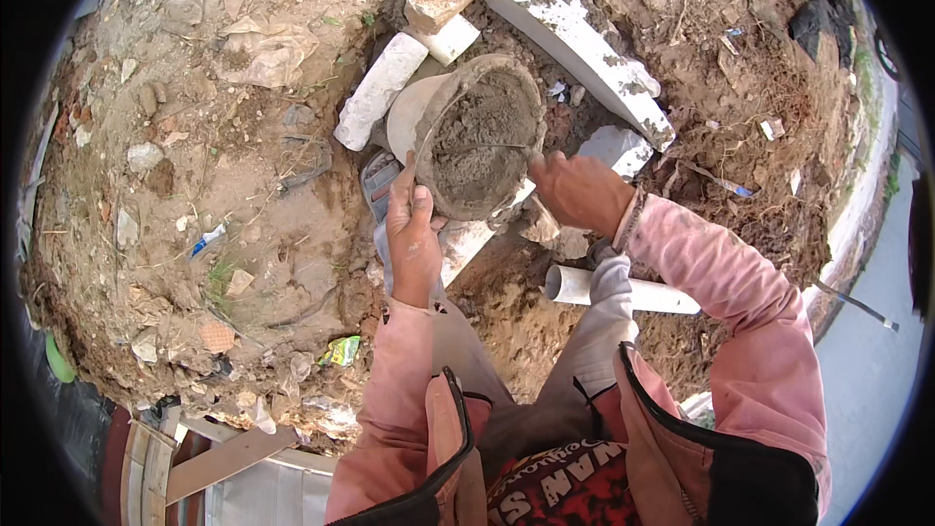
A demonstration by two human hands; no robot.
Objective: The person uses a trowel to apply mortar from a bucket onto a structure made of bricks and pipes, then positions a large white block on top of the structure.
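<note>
I'm steadying a bucket (pixel 407 115) of mortar (pixel 487 119) among pale blocks (pixel 383 90).
My left hand (pixel 413 234) is pinching its rim; my right hand (pixel 582 193) is gripping a thin tool (pixel 482 147). The bucket is probably weighing heavy, its smeared rim feeling slippery, so cupping the underside too is seeming surer.

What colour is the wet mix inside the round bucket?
Grey wet mix, seen best in the head view.

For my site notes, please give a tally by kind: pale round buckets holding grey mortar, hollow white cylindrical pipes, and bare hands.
Pale round bucket holding grey mortar: 1
Hollow white cylindrical pipe: 1
Bare hands, left hand and right hand: 2
Total: 4
</note>
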